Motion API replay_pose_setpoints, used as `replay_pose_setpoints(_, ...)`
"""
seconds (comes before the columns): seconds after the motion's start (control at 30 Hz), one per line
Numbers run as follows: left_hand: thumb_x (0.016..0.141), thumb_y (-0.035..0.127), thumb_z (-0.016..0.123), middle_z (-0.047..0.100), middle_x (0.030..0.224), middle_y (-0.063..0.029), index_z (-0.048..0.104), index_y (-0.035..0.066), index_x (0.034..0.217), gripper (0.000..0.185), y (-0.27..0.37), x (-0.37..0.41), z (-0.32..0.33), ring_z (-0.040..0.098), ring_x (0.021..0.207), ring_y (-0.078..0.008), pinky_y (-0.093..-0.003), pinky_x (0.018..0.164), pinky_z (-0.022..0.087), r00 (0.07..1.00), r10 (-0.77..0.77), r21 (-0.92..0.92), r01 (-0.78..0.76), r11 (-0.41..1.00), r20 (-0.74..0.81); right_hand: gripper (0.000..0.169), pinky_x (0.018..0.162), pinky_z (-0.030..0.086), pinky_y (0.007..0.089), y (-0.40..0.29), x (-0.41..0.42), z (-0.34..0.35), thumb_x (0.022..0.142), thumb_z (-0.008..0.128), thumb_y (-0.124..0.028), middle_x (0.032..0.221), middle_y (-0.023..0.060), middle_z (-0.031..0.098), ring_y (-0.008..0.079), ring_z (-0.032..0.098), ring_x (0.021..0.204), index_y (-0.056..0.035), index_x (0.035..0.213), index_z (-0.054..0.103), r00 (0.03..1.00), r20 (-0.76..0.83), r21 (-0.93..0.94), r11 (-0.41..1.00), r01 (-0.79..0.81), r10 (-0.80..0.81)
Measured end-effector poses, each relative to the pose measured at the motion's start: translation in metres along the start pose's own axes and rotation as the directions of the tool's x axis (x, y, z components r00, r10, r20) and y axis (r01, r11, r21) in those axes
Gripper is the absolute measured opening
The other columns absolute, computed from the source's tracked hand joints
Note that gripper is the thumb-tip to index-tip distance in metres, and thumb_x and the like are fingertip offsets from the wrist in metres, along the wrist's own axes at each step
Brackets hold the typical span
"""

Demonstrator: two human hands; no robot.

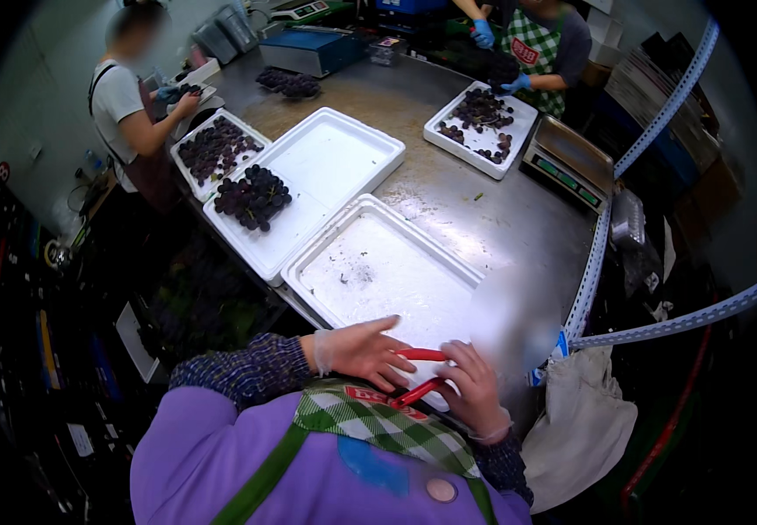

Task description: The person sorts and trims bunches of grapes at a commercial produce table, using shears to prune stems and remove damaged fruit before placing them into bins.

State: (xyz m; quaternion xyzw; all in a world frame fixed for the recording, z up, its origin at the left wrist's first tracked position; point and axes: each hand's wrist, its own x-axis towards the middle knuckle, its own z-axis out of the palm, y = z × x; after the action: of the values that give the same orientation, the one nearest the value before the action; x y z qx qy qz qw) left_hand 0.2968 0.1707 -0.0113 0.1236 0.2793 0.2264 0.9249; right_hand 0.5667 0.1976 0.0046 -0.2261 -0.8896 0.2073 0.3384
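Observation:
Red-handled snips [422, 355] rest in my right hand [474, 387], with the two handles spread apart in front of my apron. The blades of the tool are not clear to see. My left hand [362, 354] holds nothing I can make out; its fingers are spread and the tips come close to the red handles. Thin clear gloves cover both hands. Under and beyond them lies a white foam tray [398, 262] with a few dark scraps on its bottom. A bunch of dark grapes [252, 198] sits in the long white foam tray [332, 144] to the left.
Loose grapes [214, 147] fill a foam box at the left, near a person [129, 105]. Across the steel table [431, 210], another person's gloved hand [516, 84] holds grapes over a foam box [479, 131]. A weighing scale [569, 161] stands right, by perforated metal posts [592, 269].

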Motion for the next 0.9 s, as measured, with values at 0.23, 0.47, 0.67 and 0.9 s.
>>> replay_pose_setpoints(0.23,0.093,0.073,0.028,0.051,0.131,-0.0197,0.038,0.005,0.139,0.083,-0.005,-0.006,0.025,0.061,0.106,-0.0374,-0.0517,0.091,0.051,0.984,-0.012,0.044,0.004,0.999,0.177,0.048,0.099,0.044,0.0486,0.002,0.056,0.011,0.076,0.069,-0.010,0.122,0.0066,0.062,0.0299,0.059,0.113,-0.0135,0.124,0.059,0.965,0.077,-0.072,0.964,0.257,-0.251)
replay_pose_setpoints(0.47,0.093,0.067,0.042,0.054,0.121,-0.0132,0.048,0.007,0.130,0.070,-0.015,-0.059,-0.003,0.058,0.098,-0.0258,-0.0476,0.088,0.050,0.947,0.294,0.095,-0.307,0.947,0.129,0.040,0.098,0.045,0.0489,-0.015,0.111,0.040,0.078,0.063,-0.010,0.117,0.0035,0.063,0.0283,0.059,0.111,-0.0150,0.118,0.064,0.885,0.242,-0.160,0.883,0.441,-0.398)
replay_pose_setpoints(0.67,0.093,0.021,0.050,0.060,0.109,-0.0102,0.052,0.001,0.124,0.037,-0.039,-0.126,-0.047,0.058,0.100,-0.0165,-0.0326,0.093,0.047,0.908,0.420,0.008,-0.420,0.908,-0.001,0.042,0.100,0.043,0.0488,-0.052,0.180,0.104,0.083,0.058,-0.012,0.124,0.0012,0.060,0.0267,0.056,0.116,-0.0182,0.125,0.061,0.695,0.446,-0.052,0.759,0.649,-0.564)
replay_pose_setpoints(0.9,0.085,0.015,0.060,0.060,0.100,-0.0062,0.053,0.002,0.119,0.037,-0.081,-0.208,-0.105,0.061,0.089,-0.0167,-0.0294,0.083,0.050,0.630,0.624,0.068,-0.677,0.733,-0.461,0.057,0.096,0.045,0.0485,-0.083,0.217,0.199,0.068,0.070,0.002,0.128,0.0139,0.057,0.0373,0.055,0.115,-0.0086,0.123,0.060,0.825,0.327,0.219,0.886,0.408,-0.461)
